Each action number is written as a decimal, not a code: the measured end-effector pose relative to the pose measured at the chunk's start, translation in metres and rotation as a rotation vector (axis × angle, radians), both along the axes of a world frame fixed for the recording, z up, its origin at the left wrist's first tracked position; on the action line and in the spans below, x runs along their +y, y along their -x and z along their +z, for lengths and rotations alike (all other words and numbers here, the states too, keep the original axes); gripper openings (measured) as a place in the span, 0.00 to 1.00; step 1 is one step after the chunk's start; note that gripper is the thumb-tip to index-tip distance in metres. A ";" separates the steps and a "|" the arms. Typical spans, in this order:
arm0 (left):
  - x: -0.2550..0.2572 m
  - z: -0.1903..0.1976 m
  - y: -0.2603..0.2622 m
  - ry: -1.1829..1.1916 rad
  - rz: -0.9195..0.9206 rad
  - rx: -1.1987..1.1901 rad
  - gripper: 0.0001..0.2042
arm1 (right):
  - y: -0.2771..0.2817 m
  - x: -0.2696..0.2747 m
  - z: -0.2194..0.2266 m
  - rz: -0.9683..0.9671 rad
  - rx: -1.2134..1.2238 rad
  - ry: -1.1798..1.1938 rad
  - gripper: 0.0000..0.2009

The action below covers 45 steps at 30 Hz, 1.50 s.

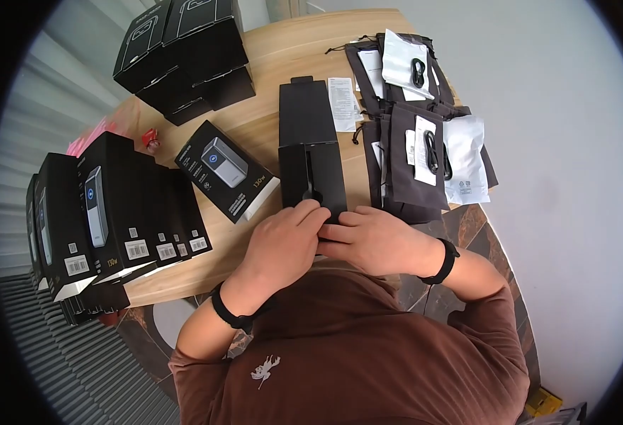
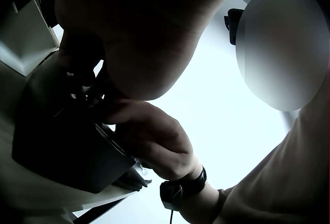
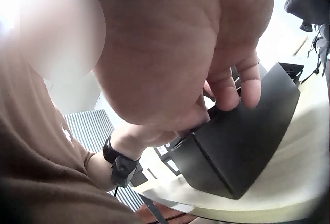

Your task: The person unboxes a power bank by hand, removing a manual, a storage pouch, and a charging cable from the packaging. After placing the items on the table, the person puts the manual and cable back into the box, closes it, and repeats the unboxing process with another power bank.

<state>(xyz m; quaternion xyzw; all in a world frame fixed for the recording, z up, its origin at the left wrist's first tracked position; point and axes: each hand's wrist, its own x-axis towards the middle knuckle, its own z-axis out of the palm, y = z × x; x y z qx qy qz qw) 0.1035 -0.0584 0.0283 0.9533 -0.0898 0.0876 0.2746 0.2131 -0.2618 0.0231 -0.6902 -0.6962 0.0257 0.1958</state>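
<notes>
An opened black box (image 1: 313, 166) lies in front of the body, its lid flap (image 1: 307, 113) folded back on the far side. Within it a black insert shows a narrow slot and a rounded notch. Both hands meet at the near end of this box. My left hand (image 1: 283, 241) bends its fingers over the near rim, fingertips beside the notch. From the other side my right hand (image 1: 386, 241) grips the near right corner, and two of its fingers (image 3: 251, 92) lie against the outer wall in the right wrist view. What sits between the fingertips is hidden.
A closed printed box (image 1: 228, 170) lies left of the opened one. More boxes stand upright at the left (image 1: 106, 205) and form a stack (image 1: 187, 57) behind. To the right are dark drawstring pouches (image 1: 414, 159) with cables and white packets. A leaflet (image 1: 342, 103) lies near the lid.
</notes>
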 end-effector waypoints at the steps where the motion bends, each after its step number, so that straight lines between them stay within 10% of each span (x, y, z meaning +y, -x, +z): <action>1: 0.002 0.003 0.000 -0.019 -0.004 -0.018 0.13 | 0.000 0.000 0.002 0.010 -0.006 0.001 0.15; 12: 0.017 0.013 0.037 -0.326 0.231 -0.121 0.12 | 0.003 -0.030 -0.001 -0.440 -0.048 -0.105 0.12; 22: 0.014 0.005 0.035 -0.235 0.065 -0.120 0.11 | -0.020 0.014 0.014 -0.225 0.090 -0.069 0.14; 37: 0.004 -0.011 0.012 -0.171 -0.011 0.104 0.10 | -0.033 0.082 -0.001 -0.077 -0.494 0.548 0.13; 45: 0.005 -0.014 0.023 -0.054 0.004 0.002 0.06 | -0.050 0.067 0.000 0.229 -0.547 0.423 0.07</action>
